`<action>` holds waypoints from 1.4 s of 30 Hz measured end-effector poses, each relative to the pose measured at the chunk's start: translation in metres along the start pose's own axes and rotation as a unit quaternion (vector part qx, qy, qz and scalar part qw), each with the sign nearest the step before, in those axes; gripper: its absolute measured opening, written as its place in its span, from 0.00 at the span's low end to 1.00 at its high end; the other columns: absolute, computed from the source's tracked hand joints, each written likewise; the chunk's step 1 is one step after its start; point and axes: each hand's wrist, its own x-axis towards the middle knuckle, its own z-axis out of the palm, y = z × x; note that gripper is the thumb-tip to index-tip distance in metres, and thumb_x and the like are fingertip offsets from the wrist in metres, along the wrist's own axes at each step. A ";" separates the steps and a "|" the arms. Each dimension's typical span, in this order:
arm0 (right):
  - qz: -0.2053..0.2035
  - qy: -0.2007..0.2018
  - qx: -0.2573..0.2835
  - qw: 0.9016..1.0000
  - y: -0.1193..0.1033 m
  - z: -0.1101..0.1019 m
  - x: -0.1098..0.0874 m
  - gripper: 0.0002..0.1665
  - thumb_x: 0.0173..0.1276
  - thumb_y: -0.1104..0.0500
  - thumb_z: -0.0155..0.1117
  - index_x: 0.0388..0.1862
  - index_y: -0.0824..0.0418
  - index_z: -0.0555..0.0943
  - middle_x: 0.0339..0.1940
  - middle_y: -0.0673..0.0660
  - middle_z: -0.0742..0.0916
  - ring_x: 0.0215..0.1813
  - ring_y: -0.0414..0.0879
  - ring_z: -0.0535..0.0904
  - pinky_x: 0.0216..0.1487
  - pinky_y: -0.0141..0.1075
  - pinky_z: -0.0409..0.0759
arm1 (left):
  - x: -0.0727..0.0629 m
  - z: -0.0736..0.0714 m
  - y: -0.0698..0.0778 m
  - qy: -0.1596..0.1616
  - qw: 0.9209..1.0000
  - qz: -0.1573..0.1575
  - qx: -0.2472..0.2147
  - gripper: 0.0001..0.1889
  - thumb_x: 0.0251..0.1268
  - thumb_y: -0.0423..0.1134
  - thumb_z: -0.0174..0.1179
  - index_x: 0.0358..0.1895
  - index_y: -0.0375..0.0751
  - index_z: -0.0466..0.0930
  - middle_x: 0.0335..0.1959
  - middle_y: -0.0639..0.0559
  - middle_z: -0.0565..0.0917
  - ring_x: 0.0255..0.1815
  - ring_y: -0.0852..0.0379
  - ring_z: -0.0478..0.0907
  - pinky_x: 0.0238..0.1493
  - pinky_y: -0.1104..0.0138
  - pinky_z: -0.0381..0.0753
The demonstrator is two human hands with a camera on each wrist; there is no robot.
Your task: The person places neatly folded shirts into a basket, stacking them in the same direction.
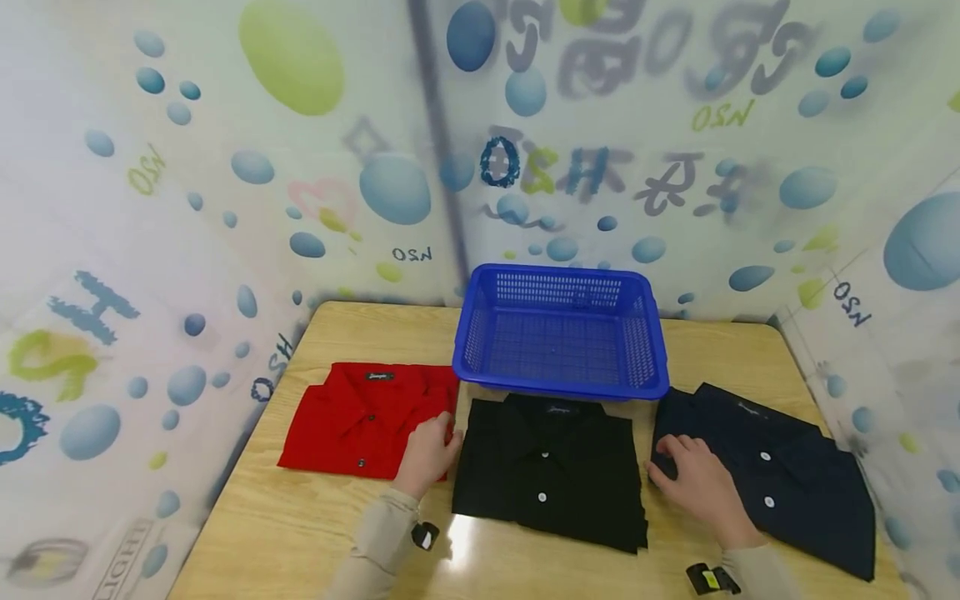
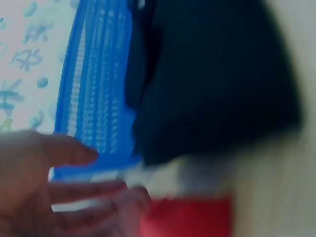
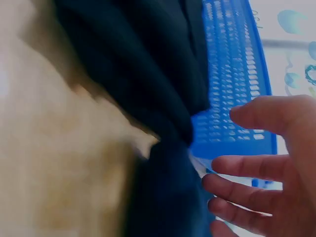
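Note:
Three folded, collared shirts lie side by side on a wooden table: a red shirt (image 1: 337,425) on the left, a black shirt (image 1: 577,483) in the middle and a navy shirt (image 1: 813,483) on the right. My left hand (image 1: 429,454) is over the right side of the red shirt, beside the black shirt's left edge. Over the navy shirt's left edge is my right hand (image 1: 697,479), its fingers loosely bent. Both wrist views are blurred; there, the left hand (image 2: 29,173) and right hand (image 3: 291,182) have spread fingers with nothing between them.
A blue plastic basket (image 1: 562,390) with perforated sides stands at the back, just behind the black shirt. The wooden table (image 1: 247,517) meets curtain-like walls with bubble prints (image 1: 390,187) behind and at both sides.

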 end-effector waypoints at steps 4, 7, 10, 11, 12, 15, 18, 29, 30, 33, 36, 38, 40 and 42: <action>0.029 -0.047 0.023 0.998 -0.010 0.009 -0.005 0.16 0.61 0.50 0.68 0.37 0.62 0.80 0.32 0.54 0.80 0.35 0.50 0.76 0.34 0.48 0.78 | -0.011 0.015 0.009 -0.023 0.999 -0.039 -0.031 0.07 0.56 0.32 0.65 0.32 0.29 0.80 0.20 0.47 0.80 0.17 0.53 0.75 0.20 0.64 0.77; 0.050 -0.063 0.043 0.996 -0.014 0.014 -0.005 0.18 0.63 0.47 0.67 0.37 0.62 0.80 0.33 0.53 0.80 0.34 0.48 0.77 0.33 0.47 0.78 | -0.015 0.022 0.014 -0.028 0.997 -0.060 -0.032 0.09 0.56 0.34 0.66 0.31 0.28 0.81 0.24 0.41 0.83 0.19 0.47 0.79 0.22 0.59 0.80; 0.064 -0.085 0.047 0.993 -0.018 0.016 -0.003 0.23 0.63 0.43 0.65 0.38 0.63 0.82 0.33 0.53 0.81 0.34 0.48 0.79 0.33 0.48 0.79 | -0.016 0.024 0.018 -0.030 0.996 -0.077 -0.030 0.10 0.55 0.35 0.66 0.28 0.29 0.80 0.22 0.41 0.81 0.18 0.45 0.78 0.20 0.57 0.78; 0.066 -0.095 0.045 0.992 -0.018 0.017 -0.002 0.24 0.63 0.42 0.65 0.37 0.63 0.82 0.32 0.53 0.81 0.34 0.48 0.78 0.32 0.47 0.78 | -0.015 0.024 0.019 -0.032 0.996 -0.081 -0.030 0.10 0.55 0.35 0.66 0.27 0.30 0.79 0.20 0.42 0.80 0.17 0.45 0.77 0.19 0.58 0.77; 0.066 -0.104 0.040 0.992 -0.019 0.017 -0.001 0.25 0.63 0.40 0.64 0.35 0.62 0.82 0.31 0.52 0.80 0.32 0.47 0.77 0.31 0.46 0.77 | -0.014 0.023 0.020 -0.038 0.995 -0.088 -0.029 0.11 0.55 0.36 0.66 0.25 0.30 0.78 0.18 0.43 0.78 0.17 0.46 0.75 0.18 0.59 0.76; 0.069 -0.123 0.026 0.990 -0.020 0.019 0.001 0.29 0.62 0.34 0.62 0.31 0.60 0.80 0.27 0.51 0.77 0.29 0.46 0.74 0.25 0.44 0.73 | -0.008 0.020 0.025 -0.062 0.992 -0.111 -0.028 0.14 0.55 0.38 0.67 0.22 0.31 0.75 0.14 0.45 0.74 0.16 0.48 0.74 0.16 0.60 0.73; 0.074 -0.133 0.022 0.988 -0.021 0.021 0.005 0.34 0.61 0.31 0.60 0.35 0.63 0.80 0.27 0.53 0.76 0.29 0.47 0.74 0.25 0.46 0.74 | -0.001 0.018 0.029 -0.094 0.986 -0.133 -0.021 0.17 0.55 0.41 0.68 0.22 0.30 0.75 0.16 0.44 0.74 0.18 0.47 0.76 0.19 0.58 0.75; 0.061 -0.176 0.206 0.961 -0.024 0.028 0.007 0.47 0.66 0.49 0.64 0.64 0.85 0.58 0.60 0.84 0.69 0.60 0.73 0.69 0.56 0.60 0.70 | 0.003 0.023 0.030 -0.159 0.973 -0.160 -0.052 0.22 0.55 0.41 0.69 0.38 0.23 0.75 0.31 0.32 0.80 0.33 0.36 0.80 0.36 0.49 0.81; 0.067 -0.177 0.222 0.956 -0.024 0.027 0.007 0.47 0.66 0.49 0.64 0.64 0.84 0.58 0.60 0.83 0.69 0.59 0.73 0.70 0.56 0.60 0.70 | 0.003 0.022 0.029 -0.165 0.972 -0.155 -0.058 0.23 0.56 0.41 0.68 0.42 0.21 0.74 0.34 0.30 0.80 0.36 0.35 0.80 0.39 0.48 0.80; 0.093 -0.184 0.280 0.938 -0.022 0.025 0.008 0.46 0.66 0.49 0.64 0.66 0.81 0.56 0.61 0.82 0.69 0.60 0.72 0.69 0.56 0.60 0.70 | 0.003 0.020 0.028 -0.180 0.971 -0.137 -0.075 0.29 0.58 0.39 0.67 0.54 0.19 0.69 0.45 0.25 0.79 0.45 0.31 0.78 0.47 0.45 0.77; 0.132 -0.191 0.366 0.901 -0.020 0.024 0.009 0.47 0.67 0.51 0.64 0.69 0.77 0.52 0.65 0.81 0.64 0.65 0.74 0.62 0.59 0.62 0.65 | 0.002 0.018 0.026 -0.192 0.971 -0.113 -0.085 0.32 0.59 0.36 0.65 0.60 0.19 0.64 0.51 0.24 0.77 0.50 0.30 0.76 0.52 0.44 0.74; 0.161 -0.195 0.431 0.866 -0.019 0.024 0.008 0.48 0.68 0.53 0.63 0.72 0.75 0.47 0.68 0.81 0.60 0.68 0.73 0.59 0.62 0.63 0.62 | 0.002 0.018 0.024 -0.193 0.971 -0.099 -0.096 0.32 0.58 0.34 0.64 0.62 0.19 0.62 0.52 0.23 0.76 0.52 0.30 0.75 0.54 0.44 0.73; 0.188 -0.195 0.488 0.830 -0.018 0.025 0.008 0.50 0.68 0.56 0.62 0.74 0.74 0.43 0.70 0.80 0.58 0.68 0.70 0.61 0.63 0.63 0.60 | 0.001 0.018 0.023 -0.194 0.970 -0.093 -0.117 0.34 0.58 0.31 0.63 0.64 0.18 0.59 0.55 0.22 0.73 0.55 0.30 0.73 0.57 0.45 0.70; 0.205 -0.196 0.531 0.798 -0.017 0.027 0.008 0.50 0.69 0.59 0.60 0.74 0.76 0.40 0.70 0.80 0.59 0.67 0.65 0.66 0.65 0.60 0.61 | 0.001 0.019 0.022 -0.194 0.966 -0.093 -0.147 0.35 0.57 0.29 0.62 0.65 0.16 0.56 0.59 0.20 0.69 0.59 0.29 0.69 0.61 0.45 0.66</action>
